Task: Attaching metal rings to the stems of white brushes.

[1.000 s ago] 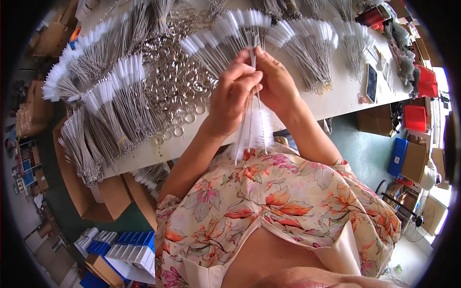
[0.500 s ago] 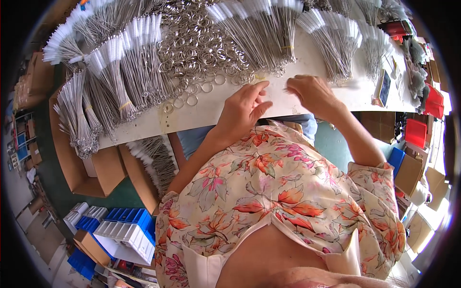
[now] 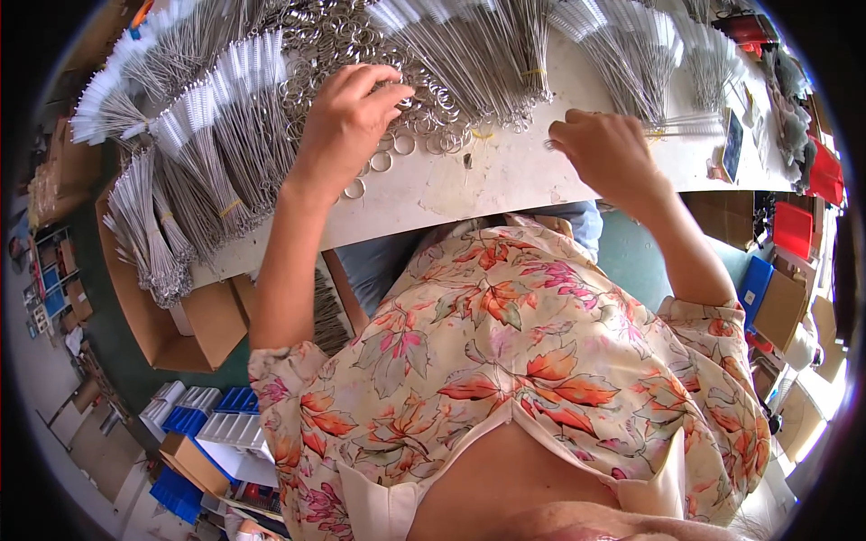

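My left hand reaches into a heap of loose metal rings on the white table. Its fingers curl down onto the rings, and whether one is pinched I cannot tell. My right hand rests on the table to the right, fingers closed on a thin bunch of wire brushes that stick out to the right. A small ring shows at its fingertips.
Banded bundles of white-tipped wire brushes fan across the table's left and far side. More bundles lie in a cardboard box at the lower left. Blue and white trays sit on the floor. Red and blue items are stacked at right.
Both hands held a brush bunch up together, then came down to the table. Now my left hand has moved left into the rings while my right stays on the brushes.
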`<state>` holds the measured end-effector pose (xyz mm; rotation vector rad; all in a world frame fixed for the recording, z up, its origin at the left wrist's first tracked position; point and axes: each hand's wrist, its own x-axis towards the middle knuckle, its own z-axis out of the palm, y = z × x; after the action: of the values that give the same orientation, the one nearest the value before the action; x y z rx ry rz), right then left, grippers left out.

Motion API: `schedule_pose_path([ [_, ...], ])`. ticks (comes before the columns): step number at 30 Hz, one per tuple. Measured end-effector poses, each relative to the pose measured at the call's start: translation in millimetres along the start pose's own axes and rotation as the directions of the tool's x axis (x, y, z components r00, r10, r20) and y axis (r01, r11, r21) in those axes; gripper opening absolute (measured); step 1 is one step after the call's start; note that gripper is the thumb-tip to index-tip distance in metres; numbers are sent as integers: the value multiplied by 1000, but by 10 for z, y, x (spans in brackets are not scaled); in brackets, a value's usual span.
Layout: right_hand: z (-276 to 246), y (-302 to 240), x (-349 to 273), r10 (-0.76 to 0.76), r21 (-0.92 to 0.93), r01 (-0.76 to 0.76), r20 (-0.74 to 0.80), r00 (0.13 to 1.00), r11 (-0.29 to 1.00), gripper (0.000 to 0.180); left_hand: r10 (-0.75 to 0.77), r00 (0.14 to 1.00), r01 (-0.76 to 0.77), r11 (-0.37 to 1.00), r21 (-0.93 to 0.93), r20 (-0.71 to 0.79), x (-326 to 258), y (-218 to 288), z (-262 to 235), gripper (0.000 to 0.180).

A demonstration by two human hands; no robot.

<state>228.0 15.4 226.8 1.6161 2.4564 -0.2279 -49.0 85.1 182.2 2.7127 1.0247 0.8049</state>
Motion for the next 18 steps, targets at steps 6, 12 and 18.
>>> schedule_pose_path([
  [6, 321, -24, 81, 27, 678, 102, -177, 984, 728, 10, -18, 998, 14, 997, -82, -56, 64, -191, 147, 15],
  [12, -196, -346, 364, 176, 982, 84, -114, 978, 169, 16, -561, 828, 414, 645, -642, -29, 167, 427, -140, 11],
  [18, -212, -563, 487, 56, 989, 128, -124, 991, -74, 19, -600, 794, 269, 491, -829, -98, 153, 615, -30, 18],
])
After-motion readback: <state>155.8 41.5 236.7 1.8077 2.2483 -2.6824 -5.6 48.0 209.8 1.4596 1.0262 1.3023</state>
